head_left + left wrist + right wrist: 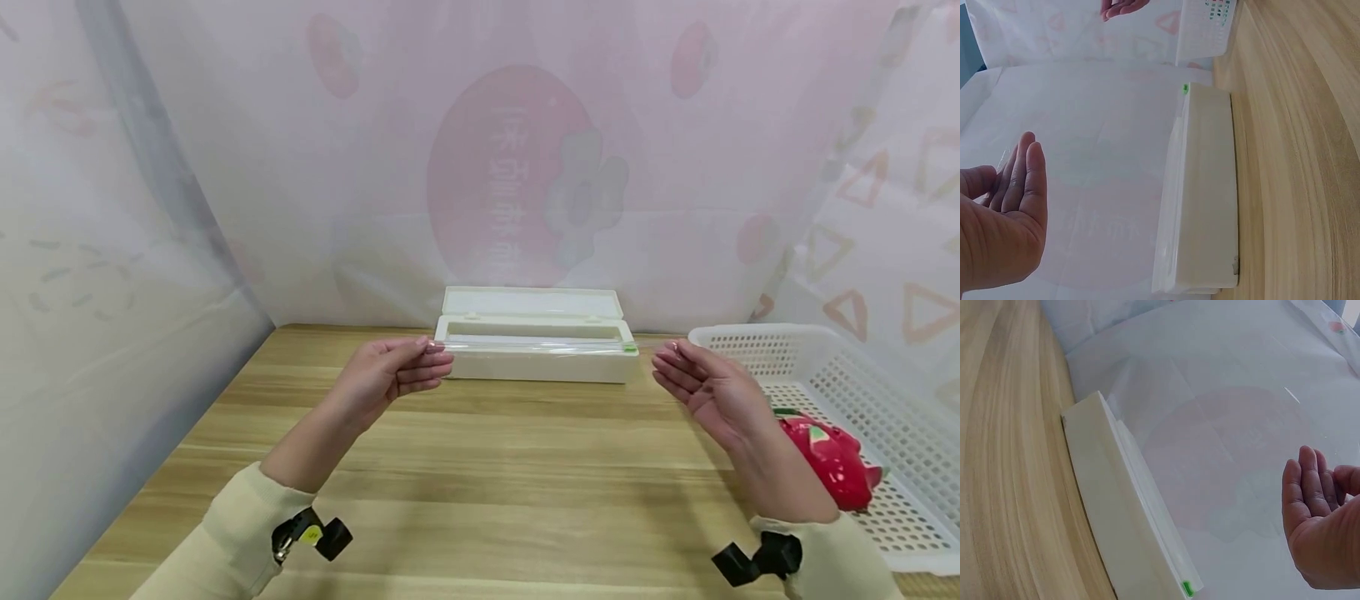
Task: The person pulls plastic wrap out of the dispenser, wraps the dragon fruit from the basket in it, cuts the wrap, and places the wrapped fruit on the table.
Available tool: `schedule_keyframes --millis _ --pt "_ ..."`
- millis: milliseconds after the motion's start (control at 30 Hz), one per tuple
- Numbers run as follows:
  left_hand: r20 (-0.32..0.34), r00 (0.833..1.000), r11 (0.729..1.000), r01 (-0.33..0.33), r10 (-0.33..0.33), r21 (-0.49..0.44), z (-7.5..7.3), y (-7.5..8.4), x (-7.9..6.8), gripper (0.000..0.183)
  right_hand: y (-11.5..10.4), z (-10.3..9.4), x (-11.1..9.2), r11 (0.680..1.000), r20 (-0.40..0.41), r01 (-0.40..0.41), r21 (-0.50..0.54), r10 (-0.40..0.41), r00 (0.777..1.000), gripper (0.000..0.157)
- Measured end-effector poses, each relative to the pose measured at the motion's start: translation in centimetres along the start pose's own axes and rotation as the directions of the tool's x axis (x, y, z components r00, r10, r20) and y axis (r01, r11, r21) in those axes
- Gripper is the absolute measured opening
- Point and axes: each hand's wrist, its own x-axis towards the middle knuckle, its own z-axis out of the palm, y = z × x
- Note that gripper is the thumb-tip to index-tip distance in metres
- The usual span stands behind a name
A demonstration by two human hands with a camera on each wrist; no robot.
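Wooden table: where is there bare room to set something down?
Bare: the table in front of the white box, between the left hand and right hand; also left of the left hand. Crowded: the right side, by the white basket.

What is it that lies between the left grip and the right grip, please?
In the head view, a narrow band of clear film stretches between the left grip and the right grip, with the open white box behind.

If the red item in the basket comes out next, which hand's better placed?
Likely the right hand, beside the basket and near the red item; the left hand is farther away. Both seem to pinch clear film, so either would first let go.
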Motion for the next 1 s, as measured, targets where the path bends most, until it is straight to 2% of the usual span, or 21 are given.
schedule_keyframes --millis 200,433,733,1000 --pt "-0.011 1.000 1.000 -0.010 0.010 0.011 0.4 0.5 -0.9 0.023 -0.4 0.2 -0.8 1.000 0.017 0.008 -0.020 -0.008 1.000 0.024" --pt "-0.014 0.999 0.998 -0.037 0.038 0.045 1.0 1.0 -1.7 0.032 -0.7 0.5 -1.6 0.999 0.062 0.030 0.015 -0.031 0.998 0.027" --pt "0.007 0.997 0.993 -0.080 0.079 0.089 1.4 1.9 -2.8 0.026 -1.2 0.7 -2.6 0.998 0.115 0.060 0.026 -0.063 0.991 0.029" --pt "0.016 0.995 0.988 -0.101 0.100 0.116 1.6 2.5 -3.5 0.022 -1.6 0.9 -3.1 0.994 0.185 0.095 0.056 -0.103 0.977 0.034"
